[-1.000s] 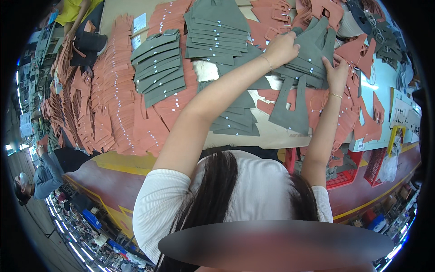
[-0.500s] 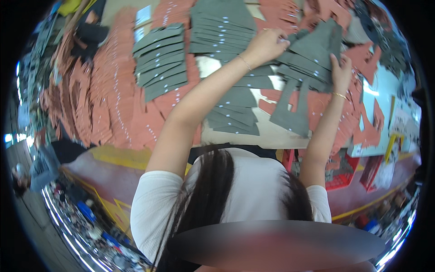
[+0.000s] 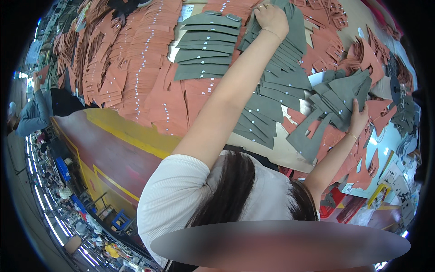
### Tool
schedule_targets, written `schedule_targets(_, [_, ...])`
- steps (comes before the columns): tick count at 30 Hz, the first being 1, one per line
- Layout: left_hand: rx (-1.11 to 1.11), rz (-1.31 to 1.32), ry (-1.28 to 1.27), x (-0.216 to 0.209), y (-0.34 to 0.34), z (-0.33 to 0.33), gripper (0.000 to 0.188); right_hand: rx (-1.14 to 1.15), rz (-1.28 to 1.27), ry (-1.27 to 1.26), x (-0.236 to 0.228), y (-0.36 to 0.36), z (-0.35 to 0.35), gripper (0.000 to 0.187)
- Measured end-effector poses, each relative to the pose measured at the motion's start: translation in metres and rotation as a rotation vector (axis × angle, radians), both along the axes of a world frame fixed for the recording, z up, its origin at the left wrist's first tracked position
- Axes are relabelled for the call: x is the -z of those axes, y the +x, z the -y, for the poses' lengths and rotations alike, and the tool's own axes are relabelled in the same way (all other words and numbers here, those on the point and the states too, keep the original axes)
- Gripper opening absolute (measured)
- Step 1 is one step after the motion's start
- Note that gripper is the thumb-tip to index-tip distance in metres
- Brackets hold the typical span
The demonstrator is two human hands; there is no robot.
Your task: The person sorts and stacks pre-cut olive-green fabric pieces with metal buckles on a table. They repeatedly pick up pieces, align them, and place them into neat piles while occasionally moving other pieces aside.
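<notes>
My left hand (image 3: pixel 272 19) is stretched to the far side of the table, fingers bent down and closed at the far end of a fanned stack of grey-green cut pieces (image 3: pixel 287 56). Its fingertips are partly hidden. At the right, my right hand (image 3: pixel 359 118) grips the edge of a loose, overlapping bundle of grey-green cut pieces (image 3: pixel 340 97), thumb in front. One grey-green piece with a slot (image 3: pixel 309 136) lies just below that bundle. Small white labels dot the pieces. Another grey-green stack (image 3: pixel 206 47) lies left of my left arm.
Long overlapping rows of salmon-coloured cut pieces (image 3: pixel 136 63) cover the left of the table (image 3: pixel 267 152). More salmon pieces (image 3: pixel 324 45) lie at the far right. A red crate (image 3: pixel 349 209) stands below the right edge. At the far left is another person (image 3: pixel 34 115).
My left hand has moved from beside the right-hand bundle to the far end of the middle grey-green stack. My right hand stays on its bundle. The view has turned and shifted.
</notes>
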State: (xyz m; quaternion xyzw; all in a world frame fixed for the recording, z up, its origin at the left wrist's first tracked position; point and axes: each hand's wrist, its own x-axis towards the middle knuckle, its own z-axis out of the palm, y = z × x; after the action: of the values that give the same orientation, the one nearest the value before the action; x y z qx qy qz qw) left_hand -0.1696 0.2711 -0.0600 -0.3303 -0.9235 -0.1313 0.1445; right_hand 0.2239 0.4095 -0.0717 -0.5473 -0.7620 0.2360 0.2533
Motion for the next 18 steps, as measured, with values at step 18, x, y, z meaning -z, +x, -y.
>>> schedule_targets(18, [-0.107,0.237,-0.044,0.002,0.007,-0.061,0.03,0.041,0.088,0.102,0.005,-0.002,0.002,0.054])
